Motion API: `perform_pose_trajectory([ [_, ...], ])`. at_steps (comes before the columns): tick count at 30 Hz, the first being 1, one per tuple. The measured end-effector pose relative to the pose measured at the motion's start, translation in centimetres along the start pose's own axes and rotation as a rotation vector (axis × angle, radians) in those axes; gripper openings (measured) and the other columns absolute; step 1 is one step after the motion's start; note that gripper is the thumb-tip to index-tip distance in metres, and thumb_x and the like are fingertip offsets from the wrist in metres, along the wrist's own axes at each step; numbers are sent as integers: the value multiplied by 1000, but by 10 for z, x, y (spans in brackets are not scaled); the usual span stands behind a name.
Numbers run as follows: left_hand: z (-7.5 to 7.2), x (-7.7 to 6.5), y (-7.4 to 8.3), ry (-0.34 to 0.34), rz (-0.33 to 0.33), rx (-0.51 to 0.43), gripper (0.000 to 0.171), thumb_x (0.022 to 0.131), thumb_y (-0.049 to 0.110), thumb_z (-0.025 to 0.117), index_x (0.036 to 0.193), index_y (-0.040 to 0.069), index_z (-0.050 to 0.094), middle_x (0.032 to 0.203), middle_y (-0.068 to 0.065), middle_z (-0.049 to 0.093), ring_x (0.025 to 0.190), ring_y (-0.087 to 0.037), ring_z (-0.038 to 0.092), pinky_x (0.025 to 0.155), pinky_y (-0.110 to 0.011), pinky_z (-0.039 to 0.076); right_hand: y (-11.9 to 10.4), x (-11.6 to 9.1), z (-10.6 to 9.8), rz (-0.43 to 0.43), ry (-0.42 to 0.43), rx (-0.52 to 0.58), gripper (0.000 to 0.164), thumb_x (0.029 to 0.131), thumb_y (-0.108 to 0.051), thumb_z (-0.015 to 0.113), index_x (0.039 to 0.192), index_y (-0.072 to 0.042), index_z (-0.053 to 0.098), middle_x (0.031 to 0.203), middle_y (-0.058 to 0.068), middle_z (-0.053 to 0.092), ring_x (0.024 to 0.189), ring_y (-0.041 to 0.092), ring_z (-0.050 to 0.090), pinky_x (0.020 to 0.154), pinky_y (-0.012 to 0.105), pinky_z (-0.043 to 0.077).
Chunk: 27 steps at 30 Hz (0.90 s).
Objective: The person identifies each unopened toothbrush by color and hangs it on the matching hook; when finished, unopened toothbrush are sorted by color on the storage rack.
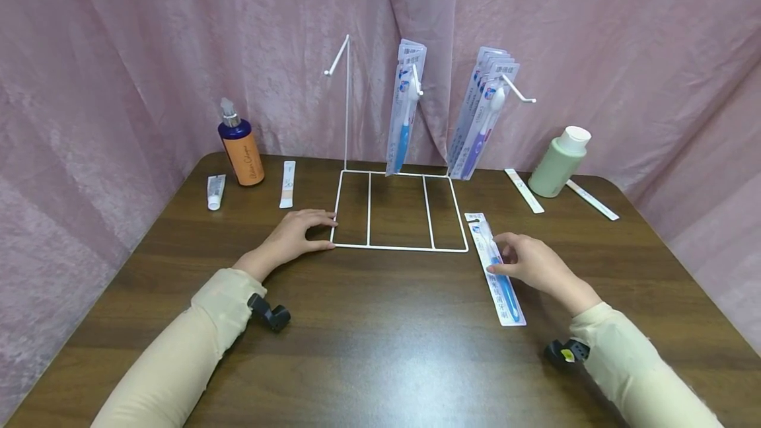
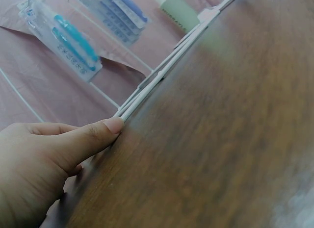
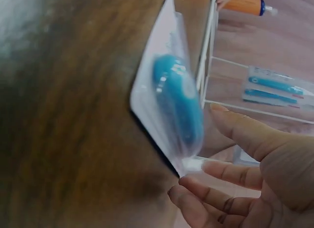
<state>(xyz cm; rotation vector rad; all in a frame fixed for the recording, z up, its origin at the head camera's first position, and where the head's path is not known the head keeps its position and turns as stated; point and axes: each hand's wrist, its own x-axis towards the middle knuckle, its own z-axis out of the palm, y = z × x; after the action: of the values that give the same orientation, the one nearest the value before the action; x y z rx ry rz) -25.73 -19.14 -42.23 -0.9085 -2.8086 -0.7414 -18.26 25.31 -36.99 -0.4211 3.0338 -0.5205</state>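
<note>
A white wire rack (image 1: 399, 248) stands on the table with toothbrush packs on two of its hooks. My left hand (image 1: 291, 236) is at the rack's front left corner; in the left wrist view the thumb (image 2: 100, 135) touches the wire there. A packaged blue toothbrush (image 1: 502, 289) lies face up right of the rack. Over its middle is my right hand (image 1: 535, 263), thumb and fingers spread apart. In the right wrist view fingertips (image 3: 189, 184) are at the edge of the pack's card, and the thumb stands apart from the blister.
Hanging packs (image 1: 406, 107) are on the middle hook, more packs (image 1: 481, 114) on the right one; the left hook (image 1: 337, 56) is bare. An orange pump bottle (image 1: 242, 150), small tube (image 1: 215, 191) and white sachet (image 1: 287, 183) stand or lie left. A green bottle (image 1: 559, 164) and white strips (image 1: 524, 190) are right.
</note>
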Motion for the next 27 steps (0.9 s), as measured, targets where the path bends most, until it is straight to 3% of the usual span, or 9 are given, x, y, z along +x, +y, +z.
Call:
perform_pose_trajectory([
  [12,0,1,-1,2,2,-7,45,81,34,76,121,14,67,139,-7,57,132,-32,49,112,-57,29,-5,5,7,114,-86,-63,77,76,-36,79,133,7,49,85,11,68,70,16,59,59,30,46],
  [27,0,0,0,2,5,5,45,82,35,75,121,15,67,139,-6,57,132,-31,49,110,-58,31,5,8,2,177,-170,15,74,75,-25,80,129,14,47,92,20,68,78,23,62,71,40,50],
])
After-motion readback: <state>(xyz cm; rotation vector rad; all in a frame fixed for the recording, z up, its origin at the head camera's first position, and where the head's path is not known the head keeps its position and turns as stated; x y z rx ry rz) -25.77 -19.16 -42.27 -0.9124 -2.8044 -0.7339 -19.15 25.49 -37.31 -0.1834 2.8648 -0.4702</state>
